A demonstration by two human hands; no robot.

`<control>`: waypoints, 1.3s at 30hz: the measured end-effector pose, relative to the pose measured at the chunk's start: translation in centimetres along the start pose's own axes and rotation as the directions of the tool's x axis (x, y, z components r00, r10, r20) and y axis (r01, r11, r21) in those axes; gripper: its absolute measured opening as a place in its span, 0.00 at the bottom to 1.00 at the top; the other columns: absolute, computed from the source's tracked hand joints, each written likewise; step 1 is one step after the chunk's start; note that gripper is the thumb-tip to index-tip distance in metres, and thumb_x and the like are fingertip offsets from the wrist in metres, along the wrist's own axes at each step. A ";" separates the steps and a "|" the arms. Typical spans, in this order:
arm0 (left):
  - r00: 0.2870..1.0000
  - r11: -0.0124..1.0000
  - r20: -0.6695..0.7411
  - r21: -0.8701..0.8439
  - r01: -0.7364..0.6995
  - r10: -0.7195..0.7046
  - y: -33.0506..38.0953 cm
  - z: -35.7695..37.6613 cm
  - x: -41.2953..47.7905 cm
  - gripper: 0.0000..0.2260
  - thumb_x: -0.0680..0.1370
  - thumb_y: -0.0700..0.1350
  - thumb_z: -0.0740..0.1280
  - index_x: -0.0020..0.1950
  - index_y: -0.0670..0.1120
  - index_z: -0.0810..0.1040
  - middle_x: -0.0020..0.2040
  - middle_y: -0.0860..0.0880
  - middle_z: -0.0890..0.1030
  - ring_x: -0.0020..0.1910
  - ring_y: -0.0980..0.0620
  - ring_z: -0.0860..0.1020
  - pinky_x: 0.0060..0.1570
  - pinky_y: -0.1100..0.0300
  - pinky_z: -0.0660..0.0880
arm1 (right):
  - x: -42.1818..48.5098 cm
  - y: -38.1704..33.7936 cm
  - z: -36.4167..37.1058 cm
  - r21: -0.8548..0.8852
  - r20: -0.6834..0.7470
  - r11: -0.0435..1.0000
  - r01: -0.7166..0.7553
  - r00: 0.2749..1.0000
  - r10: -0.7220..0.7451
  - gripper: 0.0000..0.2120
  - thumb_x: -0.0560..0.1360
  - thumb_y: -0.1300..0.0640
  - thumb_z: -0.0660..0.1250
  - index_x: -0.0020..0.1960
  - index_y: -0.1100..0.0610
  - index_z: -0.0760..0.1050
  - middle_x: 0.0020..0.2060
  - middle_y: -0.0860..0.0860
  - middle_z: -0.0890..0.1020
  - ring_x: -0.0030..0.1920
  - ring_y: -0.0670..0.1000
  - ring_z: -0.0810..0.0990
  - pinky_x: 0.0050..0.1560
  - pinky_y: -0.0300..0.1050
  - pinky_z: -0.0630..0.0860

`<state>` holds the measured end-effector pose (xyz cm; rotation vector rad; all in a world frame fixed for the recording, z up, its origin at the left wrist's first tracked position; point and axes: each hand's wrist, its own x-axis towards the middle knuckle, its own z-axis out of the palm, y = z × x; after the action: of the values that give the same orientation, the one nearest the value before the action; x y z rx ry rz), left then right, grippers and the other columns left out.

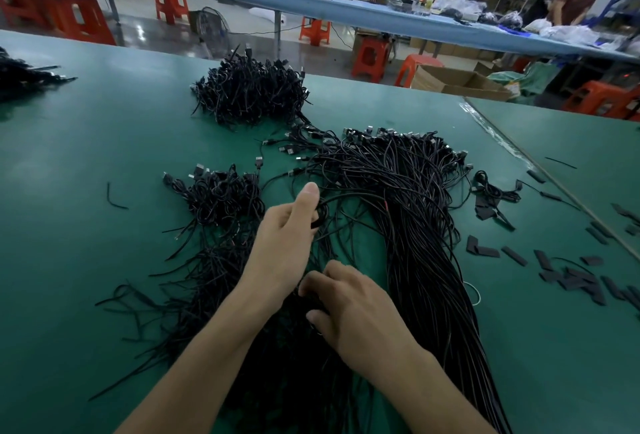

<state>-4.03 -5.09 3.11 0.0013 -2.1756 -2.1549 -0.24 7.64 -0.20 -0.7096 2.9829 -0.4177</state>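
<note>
Nearest the camera lies the close end of the loose bundle [433,295] of black cables, spread flat on the green desk [86,156]; the right hand [356,316] rests on it, fingers curled down into the strands with the thumb tucked beside them; which strand they grip cannot be told. Just beyond sits the left hand [287,239], thumb raised, fingers pinching a small loop of one cable [320,215]; that cable arcs off to the right into the bundle.

Step in hand, as judged: winding a single cable into a coil.

1. Hold the loop at one fixed point with the left hand; do not let the turns slide.
2. Feed slack with the right hand, one strand only; draw it along the lay of the bundle, not across, so neighbouring strands are not dragged.
3. Match each turn to the coils in the small heap [221,198] at the left; lay turns flat and untwisted.
4. Leave the plug end clear of the coil; place the finished coil on a heap.

Black strips [516,255] lie well apart at the right; keep strands off them.
</note>
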 end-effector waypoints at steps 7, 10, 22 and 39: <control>0.999 1.000 0.033 -0.004 0.028 -0.028 0.5 0.2 -0.2 0.25 0.83 0.58 0.57 0.31 0.47 0.57 0.27 0.49 0.57 0.22 0.55 0.55 0.43 0.47 0.65 | 0.0 -0.7 0.6 0.009 0.129 0.998 0.065 0.989 -0.065 0.13 0.81 0.47 0.62 0.62 0.48 0.78 0.53 0.50 0.75 0.56 0.53 0.73 0.56 0.47 0.71; 0.999 1.000 0.034 -0.019 0.020 -0.020 0.4 0.2 -0.1 0.24 0.84 0.56 0.56 0.32 0.46 0.58 0.28 0.47 0.57 0.23 0.55 0.55 0.44 0.50 0.65 | 0.2 -1.0 0.8 -0.007 0.119 0.996 0.084 0.989 -0.082 0.10 0.82 0.52 0.61 0.57 0.51 0.80 0.49 0.50 0.76 0.52 0.53 0.74 0.53 0.48 0.73; 0.999 1.000 0.039 -0.007 0.015 -0.014 0.6 0.0 -0.2 0.24 0.84 0.56 0.54 0.32 0.44 0.60 0.26 0.49 0.59 0.21 0.56 0.57 0.39 0.49 0.64 | 0.4 -0.8 0.5 0.119 0.014 0.992 0.046 0.999 -0.048 0.04 0.83 0.55 0.57 0.50 0.50 0.69 0.46 0.46 0.73 0.45 0.50 0.72 0.48 0.48 0.73; 0.944 0.982 0.269 -0.032 -0.188 0.190 -0.2 0.8 -0.5 0.21 0.81 0.59 0.56 0.42 0.49 0.81 0.36 0.51 0.79 0.38 0.51 0.78 0.44 0.56 0.75 | 1.2 -0.3 -4.9 0.848 -0.384 0.495 0.191 0.864 0.326 0.21 0.77 0.72 0.60 0.45 0.49 0.84 0.34 0.42 0.84 0.33 0.39 0.79 0.34 0.29 0.73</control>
<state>-3.61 -4.27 2.89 -0.5114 -2.1965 -2.1594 -1.76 8.06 4.58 -0.3483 2.5112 -2.2037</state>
